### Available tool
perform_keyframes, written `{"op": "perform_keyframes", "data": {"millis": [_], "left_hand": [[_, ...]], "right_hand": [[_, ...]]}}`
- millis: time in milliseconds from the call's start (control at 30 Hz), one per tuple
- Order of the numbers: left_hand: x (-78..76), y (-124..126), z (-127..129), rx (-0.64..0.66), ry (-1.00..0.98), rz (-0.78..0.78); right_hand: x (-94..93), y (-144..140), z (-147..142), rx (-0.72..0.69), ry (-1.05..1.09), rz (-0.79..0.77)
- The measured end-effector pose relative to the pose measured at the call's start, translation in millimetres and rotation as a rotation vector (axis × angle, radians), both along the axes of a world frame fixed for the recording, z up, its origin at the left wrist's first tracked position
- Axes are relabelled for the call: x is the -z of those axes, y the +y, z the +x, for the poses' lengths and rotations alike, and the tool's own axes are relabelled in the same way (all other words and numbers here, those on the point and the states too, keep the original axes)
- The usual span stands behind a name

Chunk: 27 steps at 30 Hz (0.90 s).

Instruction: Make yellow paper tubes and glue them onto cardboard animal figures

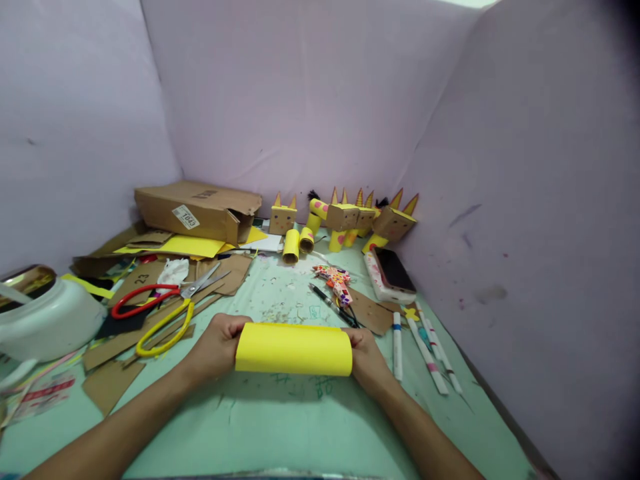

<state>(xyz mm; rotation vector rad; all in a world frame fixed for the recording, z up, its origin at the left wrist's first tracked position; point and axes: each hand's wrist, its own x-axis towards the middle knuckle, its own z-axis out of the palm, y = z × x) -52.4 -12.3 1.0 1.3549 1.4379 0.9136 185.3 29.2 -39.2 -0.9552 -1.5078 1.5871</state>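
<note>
In the head view, the left hand (227, 343) and right hand (367, 357) held opposite ends of a yellow roll (294, 350), raised above the green table (270, 430). Scissors (191, 291) lay left of the roll, markers (397, 347) to its right.

This is a craft corner between lilac walls (310, 93), as its desk (260, 433) shows: scissors (192, 289), cardboard scraps (115, 390) around them, a box (185, 207) behind them, horned cardboard figures (343, 217) and markers (397, 347) to their right.
</note>
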Motion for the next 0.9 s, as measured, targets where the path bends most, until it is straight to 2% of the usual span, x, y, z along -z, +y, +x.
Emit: {"op": "perform_keyframes", "data": {"millis": [167,400,500,633,733,833,900], "left_hand": [[6.7,5,0,-0.054,-0.065,-0.020],[12.5,2,4,-0.083,-0.082,0.029],[12.1,-3,3,-0.084,-0.059,0.184],[13.6,-11,-4,0.038,0.175,0.624],[15.1,-15,-7,0.113,0.342,0.889],[15.9,-16,-6,0.153,0.374,0.917],[15.9,-15,-4,0.171,0.320,0.780]], "right_hand": [[2.0,0,-2,0.002,-0.015,0.006],[2.0,0,-1,0.027,-0.021,0.048],[-3.0,-2,2,0.050,-0.024,0.110],[-6.6,-5,5,0.058,-0.022,0.172],[-2.5,-8,7,-0.047,-0.043,0.198],[4.4,-8,8,-0.102,-0.062,0.239],[8.8,-7,8,-0.062,-0.065,0.266]]}}
